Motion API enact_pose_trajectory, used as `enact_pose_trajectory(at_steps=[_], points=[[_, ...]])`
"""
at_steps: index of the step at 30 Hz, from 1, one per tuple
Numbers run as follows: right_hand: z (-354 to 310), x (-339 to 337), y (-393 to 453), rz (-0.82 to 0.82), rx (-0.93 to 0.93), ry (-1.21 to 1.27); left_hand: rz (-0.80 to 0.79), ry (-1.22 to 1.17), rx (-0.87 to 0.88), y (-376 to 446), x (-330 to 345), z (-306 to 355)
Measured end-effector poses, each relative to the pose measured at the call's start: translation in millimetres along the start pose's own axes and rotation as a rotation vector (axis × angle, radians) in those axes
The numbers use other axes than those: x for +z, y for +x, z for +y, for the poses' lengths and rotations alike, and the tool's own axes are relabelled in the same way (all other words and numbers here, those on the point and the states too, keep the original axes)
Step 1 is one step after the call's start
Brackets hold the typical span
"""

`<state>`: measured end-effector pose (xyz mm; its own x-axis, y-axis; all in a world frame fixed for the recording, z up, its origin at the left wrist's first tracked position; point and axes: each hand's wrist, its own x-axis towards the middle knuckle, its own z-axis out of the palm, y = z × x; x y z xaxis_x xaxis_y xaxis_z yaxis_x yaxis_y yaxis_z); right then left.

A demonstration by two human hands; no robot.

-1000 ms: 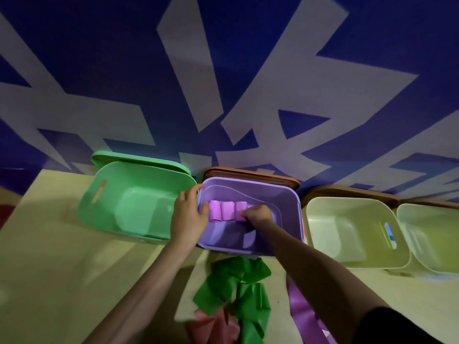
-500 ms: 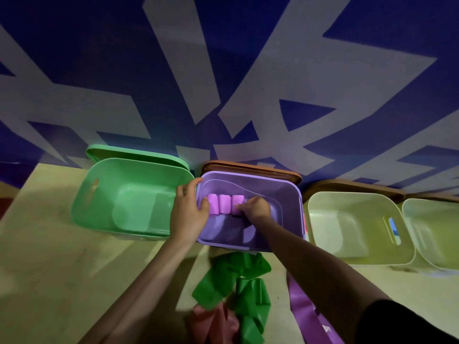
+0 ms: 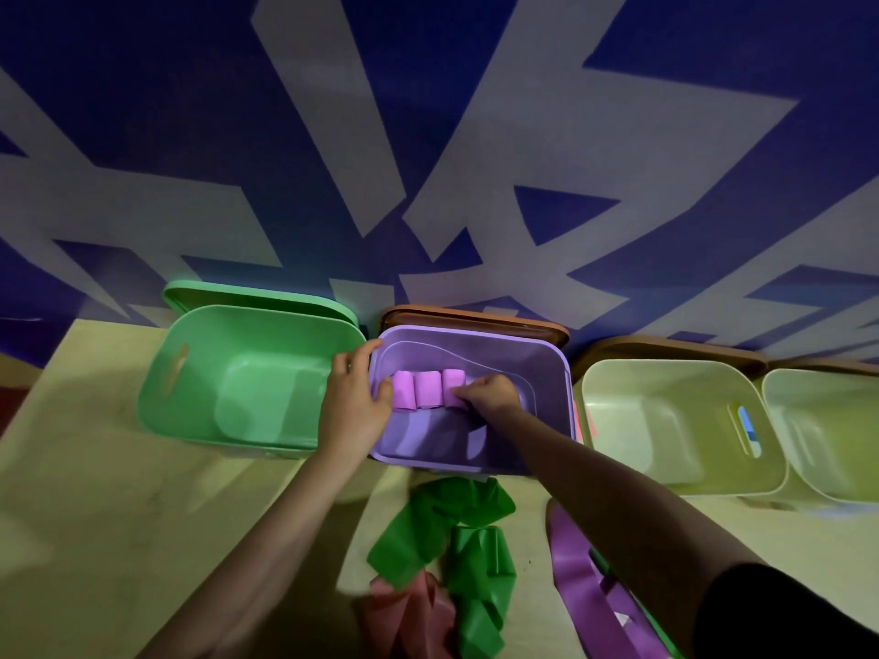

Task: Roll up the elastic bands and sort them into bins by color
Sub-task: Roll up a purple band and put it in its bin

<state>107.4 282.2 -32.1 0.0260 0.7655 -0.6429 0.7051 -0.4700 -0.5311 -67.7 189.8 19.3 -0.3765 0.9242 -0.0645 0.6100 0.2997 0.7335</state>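
Though boxed, rolls (image 3: 428, 390) btwn grips.

The right hand (image 3: 487, 394) is covering the end of the row of pink-purple rolled bands (image 3: 428, 390), so its fingertips are not showing. The loose purple band (image 3: 590, 596) and the red band (image 3: 409, 615) are running off the bottom edge. The far right pale yellow-green plastic bin (image 3: 827, 435) is getting cut off by the edge.

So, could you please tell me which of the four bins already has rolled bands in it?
The purple bin, second from the left, holds purple rolls in a row. The green bin and both pale yellow bins show only bare interiors.
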Motion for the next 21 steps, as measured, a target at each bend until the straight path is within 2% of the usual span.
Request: enact_pose_trajectory(at_steps=[17, 21], points=[[-1, -18, -5, -0.006, -0.014, -0.032, -0.035, 0.014, -0.006, 0, -4, 2], [3, -24, -5, 0.017, 0.001, 0.062, -0.027, 0.051, -0.021, 1, -5, 5]])
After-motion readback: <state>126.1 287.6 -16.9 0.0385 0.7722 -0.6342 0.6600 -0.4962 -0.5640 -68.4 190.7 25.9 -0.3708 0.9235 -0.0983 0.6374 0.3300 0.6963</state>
